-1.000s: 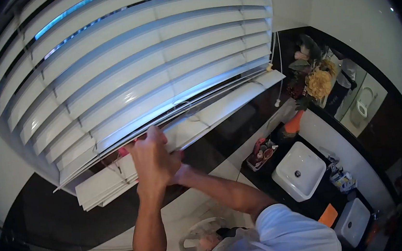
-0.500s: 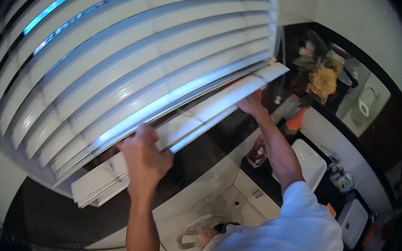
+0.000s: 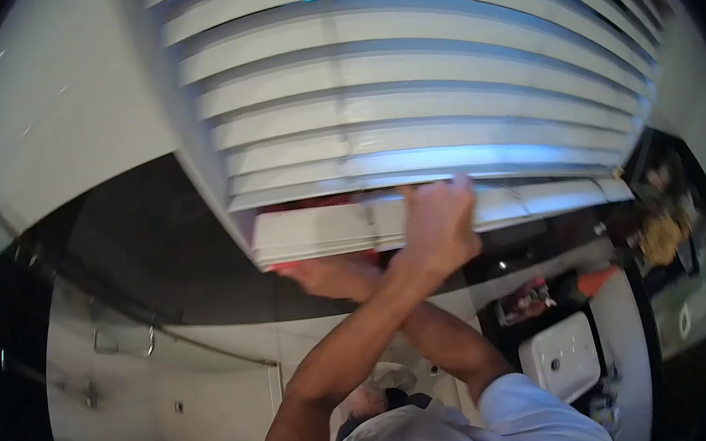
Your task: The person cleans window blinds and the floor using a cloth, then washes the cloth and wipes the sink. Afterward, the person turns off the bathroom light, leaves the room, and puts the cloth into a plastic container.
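Observation:
White window blinds (image 3: 423,61) hang in front of me, their lower slats (image 3: 311,229) gathered in a stack. Crossing over the right arm, my left hand (image 3: 443,225) is closed round this stack near its middle. My right hand (image 3: 333,278) reaches left beneath the stack, its fingers partly hidden behind the slats. Red cloth (image 3: 289,266) shows at that hand, and more red shows above the stack, behind the blinds. The right hand appears closed on the cloth.
A dark ledge (image 3: 142,232) runs below the blinds. To the right are a white sink (image 3: 560,358), a box of small items (image 3: 524,302), an orange object (image 3: 598,280) and yellow flowers (image 3: 663,237) beside a mirror. A glass panel with a handle (image 3: 124,342) stands lower left.
My right hand has moved left under the slats with the red cloth, and my left hand has moved right along the stack. The arms now cross. The view has swung left.

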{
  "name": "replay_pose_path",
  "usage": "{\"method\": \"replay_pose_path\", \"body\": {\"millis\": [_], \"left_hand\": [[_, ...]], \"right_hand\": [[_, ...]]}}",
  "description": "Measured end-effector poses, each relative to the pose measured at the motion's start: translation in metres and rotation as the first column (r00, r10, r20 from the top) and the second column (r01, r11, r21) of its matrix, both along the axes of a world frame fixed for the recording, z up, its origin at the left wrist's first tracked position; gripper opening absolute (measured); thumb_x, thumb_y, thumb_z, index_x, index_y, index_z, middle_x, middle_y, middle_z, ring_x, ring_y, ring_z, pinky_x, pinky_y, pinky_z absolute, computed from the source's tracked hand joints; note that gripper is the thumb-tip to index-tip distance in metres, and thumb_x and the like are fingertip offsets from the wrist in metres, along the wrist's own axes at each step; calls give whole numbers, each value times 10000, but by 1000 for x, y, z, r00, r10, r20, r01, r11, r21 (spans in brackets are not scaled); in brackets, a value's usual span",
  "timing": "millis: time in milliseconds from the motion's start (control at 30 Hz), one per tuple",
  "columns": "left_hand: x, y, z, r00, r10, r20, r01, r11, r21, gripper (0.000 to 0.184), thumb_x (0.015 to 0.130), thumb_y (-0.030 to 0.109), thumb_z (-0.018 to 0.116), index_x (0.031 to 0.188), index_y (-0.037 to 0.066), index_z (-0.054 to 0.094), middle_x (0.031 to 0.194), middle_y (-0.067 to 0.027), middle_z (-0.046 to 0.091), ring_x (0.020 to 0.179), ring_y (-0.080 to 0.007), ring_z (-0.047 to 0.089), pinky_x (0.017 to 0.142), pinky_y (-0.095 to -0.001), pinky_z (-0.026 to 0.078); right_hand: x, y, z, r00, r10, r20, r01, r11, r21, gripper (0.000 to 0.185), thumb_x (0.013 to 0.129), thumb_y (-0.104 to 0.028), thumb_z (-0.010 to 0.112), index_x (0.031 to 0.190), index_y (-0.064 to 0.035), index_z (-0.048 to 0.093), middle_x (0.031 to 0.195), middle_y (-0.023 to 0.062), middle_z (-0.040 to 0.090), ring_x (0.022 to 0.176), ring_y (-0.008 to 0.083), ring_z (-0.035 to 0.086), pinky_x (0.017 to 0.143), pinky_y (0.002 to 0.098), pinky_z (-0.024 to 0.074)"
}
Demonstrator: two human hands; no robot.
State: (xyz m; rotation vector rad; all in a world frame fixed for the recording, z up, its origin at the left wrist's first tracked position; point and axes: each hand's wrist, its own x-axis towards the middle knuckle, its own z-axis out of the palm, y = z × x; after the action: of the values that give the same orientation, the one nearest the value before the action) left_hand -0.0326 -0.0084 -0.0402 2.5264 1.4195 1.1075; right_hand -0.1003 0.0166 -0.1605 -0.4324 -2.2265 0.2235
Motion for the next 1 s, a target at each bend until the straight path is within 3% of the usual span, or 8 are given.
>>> {"method": "replay_pose_path", "body": {"millis": [100, 233, 267, 333, 567, 700, 767, 1000], "left_hand": [[-2, 9, -8, 998, -44, 46, 43, 999, 24, 327, 489, 33, 671, 787, -30, 553, 645, -208, 602, 624, -391, 616, 591, -456, 494], [-1, 16, -10, 990, -23, 141, 22, 1000, 11, 307, 499, 43, 697, 755, 19, 530, 629, -182, 592, 604, -416, 590, 558, -444, 467], [0, 19, -13, 989, -12, 151, 8, 1000, 25, 312, 499, 45, 706, 753, 29, 525, 627, -170, 592, 599, -417, 585, 555, -437, 463], [-7, 18, -13, 993, -14, 118, 6, 998, 66, 308, 505, 42, 706, 749, 31, 519, 609, -153, 582, 566, -384, 575, 546, -416, 459], [-3, 15, -27, 982, 31, 185, -8, 992, -125, 313, 522, 14, 709, 722, 35, 470, 543, -65, 485, 475, -180, 469, 501, -293, 416], [-10, 27, -60, 985, 15, 170, 0, 996, -88, 352, 525, -13, 745, 728, 42, 462, 576, -47, 475, 500, -145, 458, 496, -277, 402], [-14, 33, -74, 991, -2, 132, 7, 999, -39, 355, 524, -16, 752, 725, 42, 466, 577, -50, 477, 501, -150, 466, 497, -279, 404], [-19, 35, -73, 998, 53, 27, -52, 997, -50, 402, 502, 26, 839, 768, 22, 539, 644, -90, 532, 565, -200, 529, 539, -305, 432]], "right_hand": [[18, -3, -40, 735, -629, 254, 302, 638, 709, 311, 919, -356, 511, 985, -78, 635, 927, 127, 625, 878, 263, 606, 774, 460, 466], [142, -3, -23, 886, -463, 9, 462, 885, 56, 448, 833, -298, 576, 1185, -25, 532, 1193, 201, 552, 1154, 339, 512, 994, 510, 355], [186, -13, 11, 827, -433, 360, 555, 732, -396, 471, 789, -297, 623, 1171, -28, 566, 1232, 215, 539, 1187, 349, 494, 1020, 480, 353], [261, -1, 2, 747, -662, -67, 664, 737, 125, 362, 772, -297, 639, 1018, -33, 653, 1191, 208, 555, 1140, 372, 509, 962, 472, 424], [481, 55, -35, 363, -920, -146, 932, 358, 62, 246, 839, -180, 553, 1004, -26, 653, 1048, 217, 627, 984, 421, 575, 890, 459, 463], [447, -6, -52, 319, -765, -560, 905, 422, -61, 199, 861, -72, 541, 1026, 1, 625, 890, 158, 649, 836, 255, 630, 736, 342, 478], [423, -48, -79, -23, -907, -420, 645, 308, -700, 166, 910, -119, 554, 993, 2, 631, 815, 46, 620, 755, 114, 554, 675, 285, 444], [441, -83, -167, -58, -900, -432, 536, 337, -774, 231, 932, -244, 587, 897, -22, 639, 747, -28, 563, 682, 57, 472, 641, 244, 410]]}}
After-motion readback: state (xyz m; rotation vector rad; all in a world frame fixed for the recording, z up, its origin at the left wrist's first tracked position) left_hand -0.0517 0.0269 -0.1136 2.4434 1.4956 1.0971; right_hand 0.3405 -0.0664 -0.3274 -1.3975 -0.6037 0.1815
